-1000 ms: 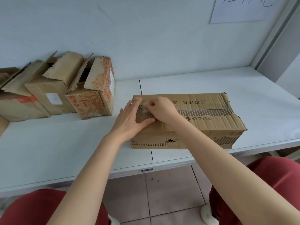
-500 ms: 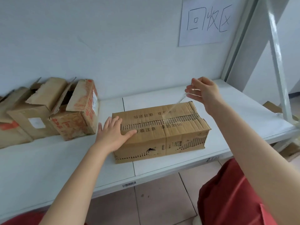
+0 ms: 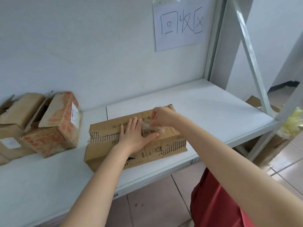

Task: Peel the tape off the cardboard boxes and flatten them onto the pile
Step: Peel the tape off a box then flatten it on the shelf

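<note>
Over at the left edge of the shelf (image 3: 213,108) sit two opened cartons, a plain box (image 3: 14,122) and a red-printed box (image 3: 57,126), side by side with their flaps up. A third may sit at the frame's edge, though it's too cropped to be sure.

Centre stage, near the front edge, is the one long box (image 3: 105,128), lying flat. The left hand (image 3: 136,136) is spread flat on its top, fingers straight, pinning it down. Just to the right, the right hand (image 3: 162,117) pinches one crumpled strip of clear tape (image 3: 147,125) between its fingertips, above the top seam.

This tape looks thin, sticky and stretchy, and the top liner is already ripped to the corrugation, so it likely tears paper away as it lifts. It's best gripped close to where it meets the board and drawn low along the seam. The box itself looks light and stiff, so it would slide without that pinning palm.

On the wall there's one paper sign (image 3: 178,22). At the far right, one yellowish wad (image 3: 291,123) clings to the upright.
</note>
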